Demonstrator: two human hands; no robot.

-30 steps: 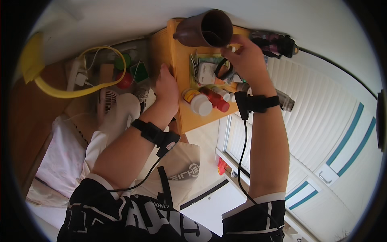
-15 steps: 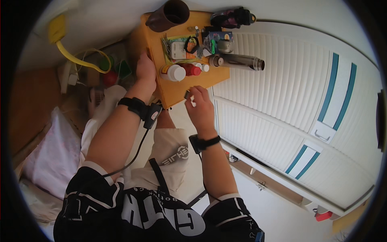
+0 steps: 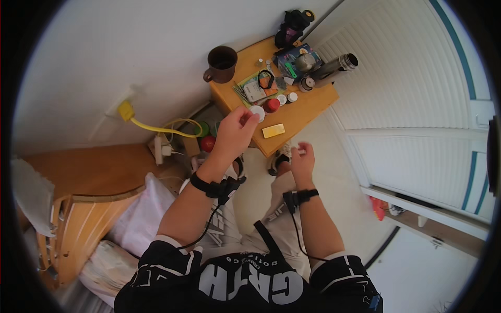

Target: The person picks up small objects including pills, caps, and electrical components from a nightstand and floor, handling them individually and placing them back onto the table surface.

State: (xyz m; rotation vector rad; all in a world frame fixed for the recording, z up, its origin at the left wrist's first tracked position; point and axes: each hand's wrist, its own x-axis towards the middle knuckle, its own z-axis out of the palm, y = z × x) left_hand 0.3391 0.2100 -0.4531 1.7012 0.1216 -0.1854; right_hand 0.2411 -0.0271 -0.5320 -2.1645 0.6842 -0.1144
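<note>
My left hand (image 3: 236,134) is over the near left edge of the small wooden table (image 3: 308,116), beside a white-capped bottle (image 3: 257,112). Its fingers are curled toward the thumb, and I cannot make out whether anything is in them. Just off the table's front corner, my right hand (image 3: 303,166) has its thumb and fingers pinched together. A pale spot shows between them, too small to name. A flat yellow box (image 3: 273,131) lies on the tabletop between my hands. Behind it stand a red-capped bottle (image 3: 271,105) and small white-capped bottles (image 3: 291,97).
A brown mug (image 3: 222,65), a metal flask (image 3: 334,70), its cup-like lid (image 3: 307,84) and a black wristband (image 3: 265,79) are on the table. A yellow cable (image 3: 162,130) runs from the wall at left. White louvred doors (image 3: 402,78) stand at right.
My left hand has come off the table's side to above its edge. My right hand has drawn back off the tabletop, and the yellow box now shows there. The view has turned.
</note>
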